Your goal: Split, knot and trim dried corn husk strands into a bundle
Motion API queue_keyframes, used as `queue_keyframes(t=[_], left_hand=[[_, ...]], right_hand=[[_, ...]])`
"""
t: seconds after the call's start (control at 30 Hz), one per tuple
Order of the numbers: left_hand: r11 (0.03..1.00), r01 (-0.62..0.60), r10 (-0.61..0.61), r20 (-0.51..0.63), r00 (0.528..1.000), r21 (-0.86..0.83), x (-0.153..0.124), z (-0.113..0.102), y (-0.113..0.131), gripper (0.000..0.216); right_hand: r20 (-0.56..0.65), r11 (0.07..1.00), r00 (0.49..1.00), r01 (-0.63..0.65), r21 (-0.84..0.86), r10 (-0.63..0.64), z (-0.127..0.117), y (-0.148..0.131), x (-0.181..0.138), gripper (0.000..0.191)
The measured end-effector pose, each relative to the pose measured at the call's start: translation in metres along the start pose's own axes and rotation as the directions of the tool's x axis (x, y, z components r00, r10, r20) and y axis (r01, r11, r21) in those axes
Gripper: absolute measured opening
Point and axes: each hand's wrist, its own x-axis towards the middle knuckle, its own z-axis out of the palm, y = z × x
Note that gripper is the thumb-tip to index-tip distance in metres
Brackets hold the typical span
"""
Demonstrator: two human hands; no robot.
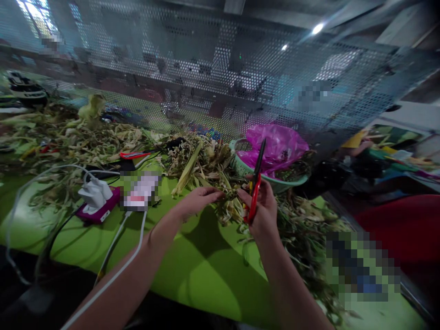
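My right hand (264,208) is closed around red-handled scissors (254,199), whose dark, narrow blades point up and away from me. Just left of it, my left hand (199,200) has its thumb and fingertips pinched together on a dried plant stem (228,195). The stem's far end blends into the clutter between both hands. Below and behind the fingertips lie pale, dry leaves (232,211) on the green tabletop (220,270). Beyond my right hand stands a light green basket (287,184) with a pink plastic bag (275,146) in it.
Heaps of dried plants (113,133) cover the table's back and right. A phone (140,190) and a purple power strip (99,208) with white chargers sit at left; a white cable (127,261) crosses above my left forearm. Behind rises a perforated metal screen (192,59).
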Motion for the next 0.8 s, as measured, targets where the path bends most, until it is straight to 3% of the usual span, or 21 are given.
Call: queue_keyframes(t=[0.37, 0.8], left_hand=[[0.961, -0.075, 0.034, -0.155, 0.987, -0.265, 0.006, 0.010, -0.002, 0.026], [0.935, -0.071, -0.016, -0.243, 0.970, -0.347, 0.006, 0.014, -0.004, 0.027]], right_hand=[[0.160, 0.994, 0.986, -0.018, -0.107, 0.035, 0.002, 0.014, 0.000, 0.050], [0.168, 0.997, 0.983, -0.066, -0.044, 0.073, 0.006, 0.022, -0.002, 0.047]])
